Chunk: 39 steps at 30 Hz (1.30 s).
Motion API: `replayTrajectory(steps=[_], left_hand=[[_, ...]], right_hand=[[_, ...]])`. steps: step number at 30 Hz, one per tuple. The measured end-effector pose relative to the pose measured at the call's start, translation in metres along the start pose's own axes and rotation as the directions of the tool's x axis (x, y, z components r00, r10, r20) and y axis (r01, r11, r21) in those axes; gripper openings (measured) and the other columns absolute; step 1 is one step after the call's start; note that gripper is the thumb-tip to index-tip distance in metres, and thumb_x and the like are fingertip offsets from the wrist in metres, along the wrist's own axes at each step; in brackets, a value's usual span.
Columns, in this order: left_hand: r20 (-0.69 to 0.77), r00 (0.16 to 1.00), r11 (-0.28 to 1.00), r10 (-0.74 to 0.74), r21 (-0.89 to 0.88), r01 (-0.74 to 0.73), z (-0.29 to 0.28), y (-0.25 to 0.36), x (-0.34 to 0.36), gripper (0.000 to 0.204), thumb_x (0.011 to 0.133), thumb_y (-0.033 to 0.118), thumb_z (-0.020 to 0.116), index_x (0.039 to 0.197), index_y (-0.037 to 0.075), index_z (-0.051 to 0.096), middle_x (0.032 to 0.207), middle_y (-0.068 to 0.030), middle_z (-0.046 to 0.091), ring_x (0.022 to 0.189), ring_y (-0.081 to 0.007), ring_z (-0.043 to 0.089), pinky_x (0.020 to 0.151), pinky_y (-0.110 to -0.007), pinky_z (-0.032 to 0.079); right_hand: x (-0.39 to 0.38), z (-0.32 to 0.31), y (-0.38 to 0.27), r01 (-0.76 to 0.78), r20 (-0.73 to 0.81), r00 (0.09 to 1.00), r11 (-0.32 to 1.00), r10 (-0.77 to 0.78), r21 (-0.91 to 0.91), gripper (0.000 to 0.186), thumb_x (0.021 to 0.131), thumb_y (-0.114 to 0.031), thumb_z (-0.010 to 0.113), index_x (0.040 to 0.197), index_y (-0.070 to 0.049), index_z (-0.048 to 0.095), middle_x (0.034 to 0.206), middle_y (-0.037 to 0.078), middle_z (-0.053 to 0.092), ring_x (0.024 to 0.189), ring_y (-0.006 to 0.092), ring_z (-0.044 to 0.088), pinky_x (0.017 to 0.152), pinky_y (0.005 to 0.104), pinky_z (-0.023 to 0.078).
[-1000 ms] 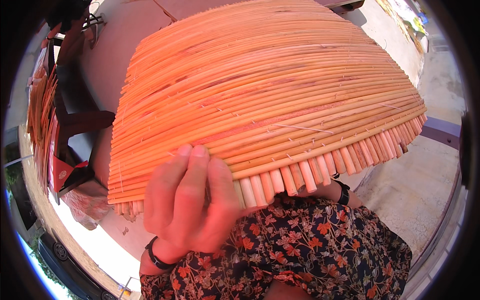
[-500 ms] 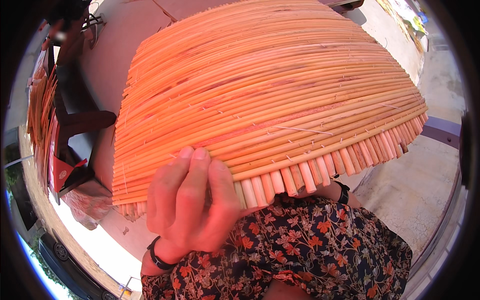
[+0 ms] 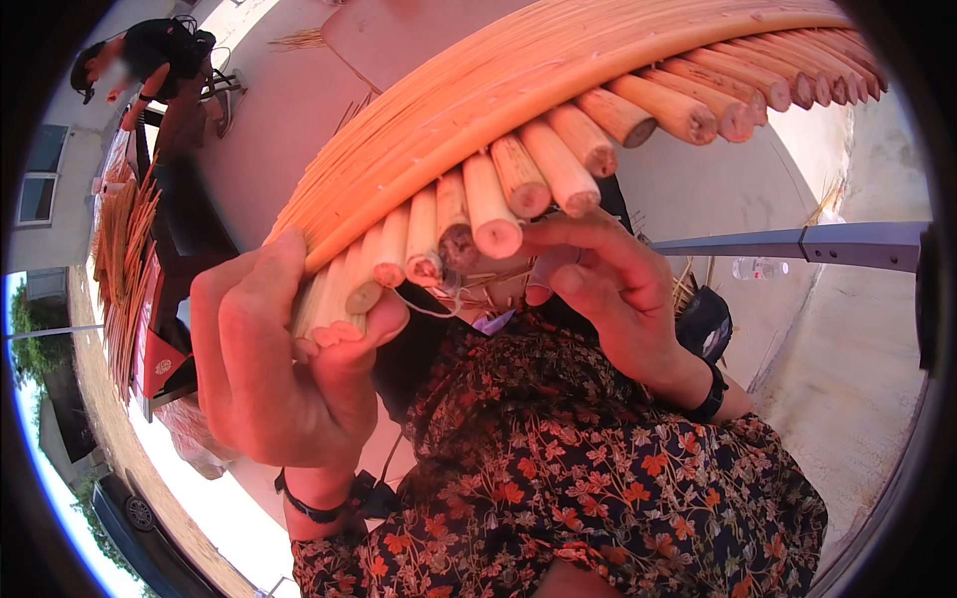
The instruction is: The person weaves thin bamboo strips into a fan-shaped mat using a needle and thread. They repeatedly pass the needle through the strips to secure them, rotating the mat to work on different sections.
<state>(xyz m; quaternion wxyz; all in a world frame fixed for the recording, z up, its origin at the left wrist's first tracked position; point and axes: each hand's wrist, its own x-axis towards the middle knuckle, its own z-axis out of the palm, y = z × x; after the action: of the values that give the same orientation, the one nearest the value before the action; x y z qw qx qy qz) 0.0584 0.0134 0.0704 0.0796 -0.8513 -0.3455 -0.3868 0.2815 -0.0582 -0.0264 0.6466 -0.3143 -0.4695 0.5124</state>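
Note:
A curved mat of tan stalks (image 3: 429, 159), stitched side by side, spans the upper view, its near edge tilted up toward me. Thick cut stalk ends (image 3: 493, 214) stick out in a row beneath that edge. My left hand (image 3: 284, 359) is closed on the near left corner, fingers on top and thumb under the stalk ends. Just below the middle of the row is my right hand (image 3: 623, 304), index finger against the stalks' underside, other fingers curled toward the thumb; what they hold is hidden. A thin pale thread (image 3: 434, 311) loops below the stalk ends.
Another person (image 3: 164, 70) in dark clothes bends over at the far left. Loose stalks (image 3: 122, 269) lie over a dark frame at left. A metal bar (image 3: 797, 244) crosses the right side. A dark bag-like item (image 3: 704, 321) lies beside my right wrist.
The mat's near edge has tipped up, exposing the stalk ends and underside. My left hand has moved left with the corner. My right hand, mostly hidden before, now shows below the edge.

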Motion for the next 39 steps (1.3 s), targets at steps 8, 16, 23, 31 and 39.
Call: replayTrajectory(steps=[8, 16, 23, 31, 39], left_hand=[[0.028, 0.999, 0.999, 0.041, -0.022, -0.04, 0.004, -0.008, 0.01, 0.048, 0.078, 0.042, 0.082, 0.096, 0.0, 0.068, 0.084, -0.01, 0.064, 0.072, -0.0271, 0.061, 0.061, -0.035, 0.049], [-0.014, 0.972, 0.969, 0.237, 0.082, -0.235, 0.012, -0.015, 0.011, 0.047, 0.081, 0.047, 0.077, 0.093, 0.002, 0.068, 0.084, -0.0075, 0.065, 0.07, -0.0256, 0.061, 0.057, -0.035, 0.048], [-0.006, 0.985, 0.975, 0.17, 0.146, -0.168, 0.029, 0.002, -0.009, 0.049, 0.096, 0.05, 0.064, 0.096, 0.001, 0.07, 0.087, -0.0094, 0.067, 0.074, -0.0254, 0.064, 0.061, -0.034, 0.05], [0.075, 0.979, 0.97, 0.189, 0.139, -0.198, 0.066, 0.011, -0.066, 0.05, 0.104, 0.046, 0.054, 0.094, 0.001, 0.072, 0.093, -0.0141, 0.072, 0.086, -0.0291, 0.07, 0.07, -0.035, 0.057], [0.105, 0.982, 0.979, 0.159, 0.111, -0.17, 0.066, 0.014, -0.075, 0.049, 0.102, 0.047, 0.059, 0.094, 0.001, 0.072, 0.094, -0.0153, 0.073, 0.088, -0.0299, 0.071, 0.07, -0.037, 0.059]], right_hand=[[0.016, 0.012, -0.049, 0.589, 0.423, 0.606, 0.023, -0.673, -0.808, 0.032, 0.086, -0.015, 0.077, 0.116, -0.011, 0.066, 0.11, 0.006, 0.069, 0.097, 0.0298, 0.066, 0.095, 0.0487, 0.056], [0.042, 0.016, -0.081, 0.649, 0.6, 0.671, -0.046, -0.436, -0.759, 0.028, 0.074, -0.012, 0.084, 0.099, -0.013, 0.071, 0.101, 0.001, 0.07, 0.093, 0.0242, 0.07, 0.086, 0.0475, 0.059], [-0.02, 0.003, 0.009, 0.324, 0.219, 0.945, 0.627, -0.241, -0.708, 0.028, 0.084, 0.001, 0.078, 0.112, -0.004, 0.073, 0.088, 0.014, 0.071, 0.071, 0.0171, 0.069, 0.059, 0.031, 0.051], [-0.032, -0.018, 0.049, -0.31, -0.017, 0.928, 0.797, 0.372, 0.518, 0.017, 0.099, -0.014, 0.066, 0.114, -0.006, 0.064, 0.099, 0.013, 0.071, 0.082, 0.0249, 0.07, 0.064, 0.037, 0.057], [-0.038, -0.022, 0.058, -0.458, 0.075, 0.885, 0.828, 0.46, 0.322, 0.019, 0.105, -0.02, 0.057, 0.111, -0.005, 0.066, 0.099, 0.011, 0.07, 0.077, 0.0189, 0.07, 0.06, 0.0317, 0.057]])
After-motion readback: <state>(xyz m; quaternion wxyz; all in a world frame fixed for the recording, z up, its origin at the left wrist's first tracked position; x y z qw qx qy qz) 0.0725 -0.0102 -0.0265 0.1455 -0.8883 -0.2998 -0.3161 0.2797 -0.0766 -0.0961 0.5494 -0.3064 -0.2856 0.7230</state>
